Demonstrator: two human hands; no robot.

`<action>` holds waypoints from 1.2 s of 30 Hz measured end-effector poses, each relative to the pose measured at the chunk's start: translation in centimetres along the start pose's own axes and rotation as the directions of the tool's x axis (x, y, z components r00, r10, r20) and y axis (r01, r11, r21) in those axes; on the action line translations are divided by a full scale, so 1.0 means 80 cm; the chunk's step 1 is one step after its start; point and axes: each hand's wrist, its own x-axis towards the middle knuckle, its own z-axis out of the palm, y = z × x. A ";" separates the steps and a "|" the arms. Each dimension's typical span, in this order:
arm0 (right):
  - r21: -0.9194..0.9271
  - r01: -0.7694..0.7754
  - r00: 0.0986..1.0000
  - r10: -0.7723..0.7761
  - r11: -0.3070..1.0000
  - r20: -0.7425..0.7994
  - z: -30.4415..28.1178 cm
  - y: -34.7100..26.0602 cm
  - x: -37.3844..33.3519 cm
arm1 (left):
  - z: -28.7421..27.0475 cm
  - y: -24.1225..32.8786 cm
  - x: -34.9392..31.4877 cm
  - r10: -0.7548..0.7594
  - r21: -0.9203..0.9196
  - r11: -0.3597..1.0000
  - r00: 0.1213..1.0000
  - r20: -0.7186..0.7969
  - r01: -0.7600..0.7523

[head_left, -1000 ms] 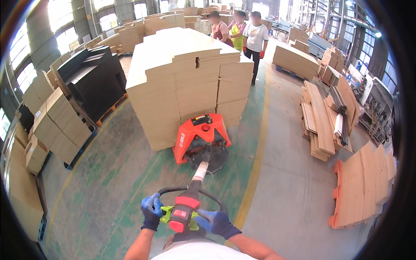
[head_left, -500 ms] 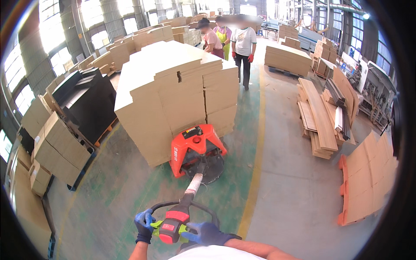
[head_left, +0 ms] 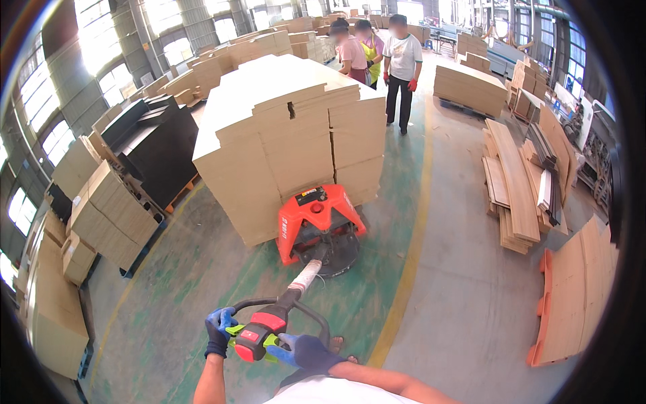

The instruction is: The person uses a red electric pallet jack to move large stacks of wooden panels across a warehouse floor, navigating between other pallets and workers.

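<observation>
Before me is a red electric pallet jack (head_left: 321, 210) against a large stack of tan boards (head_left: 296, 148), its forks hidden. A tiller arm with white wrap (head_left: 305, 276) runs back toward me to a red and black control head (head_left: 259, 335) with yellow-green levers and a black loop bar. My left hand (head_left: 219, 328), in a blue glove, closes round the handle's left side. On the right side my right hand (head_left: 301, 351), also gloved, has its fingers on the yellow-green lever and its thumb side toward the head.
Three people stand beyond the stack; the nearest, in a white shirt (head_left: 402, 60), wears red gloves. Dark panels (head_left: 158, 151) and board stacks (head_left: 114, 215) line the left. Loose planks (head_left: 515, 182) and boards on an orange pallet (head_left: 572, 296) lie right of the yellow floor line (head_left: 404, 296).
The pallet jack and stack appear farther right in view, while the control head and my hands have shifted slightly left. Both hands keep their hold. My foot now shows beside the handle.
</observation>
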 end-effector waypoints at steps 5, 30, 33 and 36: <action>-0.044 0.009 1.000 -0.009 0.999 -0.017 0.000 0.007 -0.001 | 0.008 0.006 -0.004 -0.002 -0.063 0.998 1.000 -0.022 0.001; -0.054 0.062 0.998 -0.062 0.997 0.000 0.027 0.021 0.003 | -0.005 0.006 -0.012 -0.058 -0.165 0.984 0.998 0.014 0.060; 0.014 0.041 0.996 -0.042 0.999 0.083 0.022 0.017 0.011 | -0.007 0.007 -0.011 -0.065 -0.193 0.979 0.998 -0.017 0.060; 0.047 0.073 0.980 -0.081 0.996 0.180 0.009 0.016 0.014 | -0.006 0.008 -0.010 -0.073 -0.202 0.978 0.996 -0.052 0.061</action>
